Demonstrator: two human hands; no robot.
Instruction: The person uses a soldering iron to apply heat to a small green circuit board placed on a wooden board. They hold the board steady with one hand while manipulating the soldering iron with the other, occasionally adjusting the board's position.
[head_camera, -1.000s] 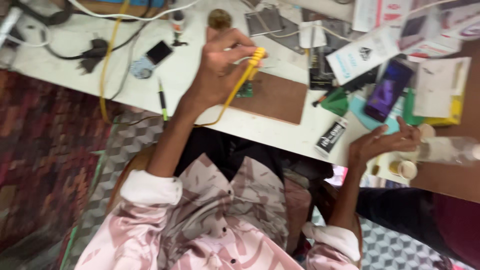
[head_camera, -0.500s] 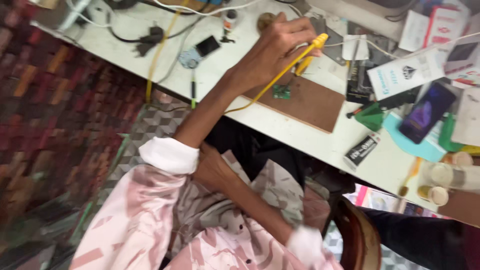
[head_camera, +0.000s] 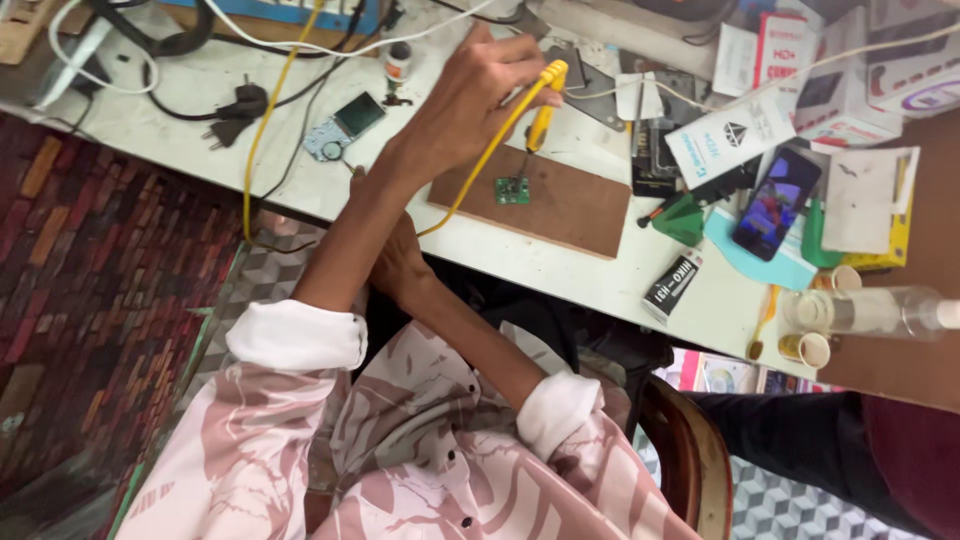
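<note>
My left hand (head_camera: 470, 95) is raised over the white table (head_camera: 540, 262) and grips a yellow soldering iron (head_camera: 544, 108). The iron's tip points down toward a small green circuit board (head_camera: 512, 189). That board lies on a brown wooden board (head_camera: 585, 210). The iron's yellow cord trails from my hand down to the table edge. My right hand (head_camera: 400, 268) sits below the table edge, tucked under my left forearm with its fingers hidden.
A phone with a lit screen (head_camera: 775, 203), a green stand (head_camera: 685, 220), boxes, a clear bottle (head_camera: 870, 312) and small cups crowd the right of the table. A black plug (head_camera: 240, 105) and a small display module (head_camera: 345, 125) lie left. Another person's dark leg (head_camera: 800, 440) is at lower right.
My right hand has left the table near the bottle and drawn back under my left forearm. My left hand still holds the iron, while the view has shifted.
</note>
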